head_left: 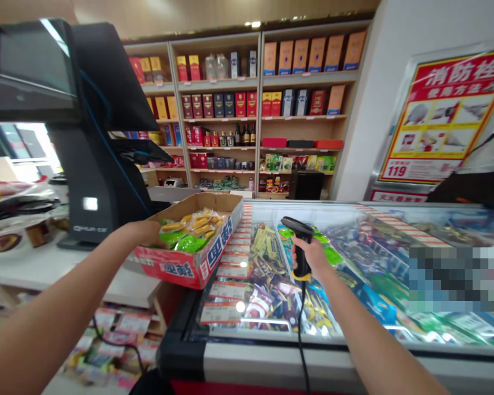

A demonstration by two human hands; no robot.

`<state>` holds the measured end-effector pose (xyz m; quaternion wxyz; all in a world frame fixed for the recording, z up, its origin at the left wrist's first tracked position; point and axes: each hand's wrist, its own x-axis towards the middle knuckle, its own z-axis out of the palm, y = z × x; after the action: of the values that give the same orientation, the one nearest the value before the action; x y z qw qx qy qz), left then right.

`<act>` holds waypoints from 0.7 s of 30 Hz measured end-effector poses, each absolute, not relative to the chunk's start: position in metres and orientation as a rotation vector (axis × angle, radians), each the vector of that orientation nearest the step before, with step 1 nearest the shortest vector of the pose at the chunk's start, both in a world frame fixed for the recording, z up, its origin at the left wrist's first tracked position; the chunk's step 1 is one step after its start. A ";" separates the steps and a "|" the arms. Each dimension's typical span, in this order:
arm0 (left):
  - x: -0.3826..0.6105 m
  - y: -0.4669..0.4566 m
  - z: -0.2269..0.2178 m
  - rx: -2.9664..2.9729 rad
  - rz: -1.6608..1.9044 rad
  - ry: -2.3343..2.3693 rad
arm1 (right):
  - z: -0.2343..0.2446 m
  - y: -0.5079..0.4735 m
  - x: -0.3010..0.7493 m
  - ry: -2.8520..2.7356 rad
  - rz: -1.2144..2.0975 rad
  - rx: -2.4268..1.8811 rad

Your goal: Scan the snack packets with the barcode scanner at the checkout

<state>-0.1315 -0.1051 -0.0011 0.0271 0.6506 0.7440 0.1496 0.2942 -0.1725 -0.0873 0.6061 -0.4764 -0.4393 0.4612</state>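
My right hand [308, 253] is closed round the handle of a black barcode scanner [298, 230] with a yellow band, held upright over the glass lid of a chest freezer [271, 351]; its cable hangs down toward me. My left hand [146, 233] rests on the near rim of an open red and white cardboard box [197, 263] holding several green and yellow snack packets [189, 227]. The box lies partly on the white counter [33, 269] and partly on the freezer's left edge. Whether the left fingers grip the box rim is hidden.
A black checkout terminal [94, 164] with a tilted screen stands on the counter at left. Shelves of boxed goods and bottles [239, 104] fill the back wall. A red fire-hydrant poster [444, 115] hangs at right, beside a person's arm [477, 181]. Price tags line the freezer's left side.
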 end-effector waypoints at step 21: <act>-0.054 -0.159 0.049 1.616 1.627 1.836 | -0.093 -0.169 0.293 -1.056 1.019 -1.132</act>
<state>-0.0541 -0.1589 0.0489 0.1018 0.5474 0.6217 0.5509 0.2934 -0.1689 -0.0926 0.6004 -0.4884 -0.4555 0.4398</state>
